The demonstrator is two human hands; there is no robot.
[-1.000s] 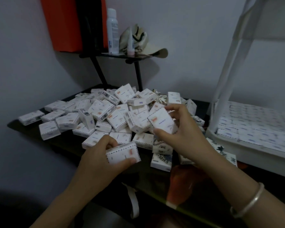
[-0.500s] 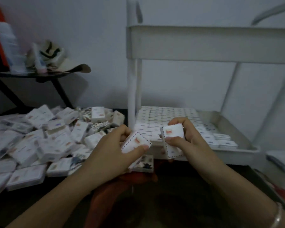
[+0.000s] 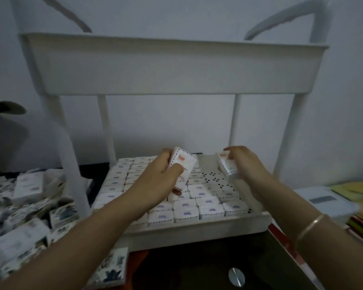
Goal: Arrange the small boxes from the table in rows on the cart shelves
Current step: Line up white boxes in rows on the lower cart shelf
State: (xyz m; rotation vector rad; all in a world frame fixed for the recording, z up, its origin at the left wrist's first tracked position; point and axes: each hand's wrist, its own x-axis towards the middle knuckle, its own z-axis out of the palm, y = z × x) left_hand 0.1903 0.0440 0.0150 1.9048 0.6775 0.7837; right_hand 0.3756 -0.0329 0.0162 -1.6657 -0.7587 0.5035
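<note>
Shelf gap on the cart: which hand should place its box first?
Probably right: the right hand grips the right box beside the bare perforated patch; the left hand grips the left box above filled rows.

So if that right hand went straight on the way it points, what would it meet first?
Likely the lower shelf's bare perforated patch, with its held box touching first; depth is unclear.

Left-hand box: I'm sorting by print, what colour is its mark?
Orange-red, on a white box with dark dashed edging; head view.

Cart shelf [image 3: 197,233], rows of boxes [image 3: 184,208].
</note>
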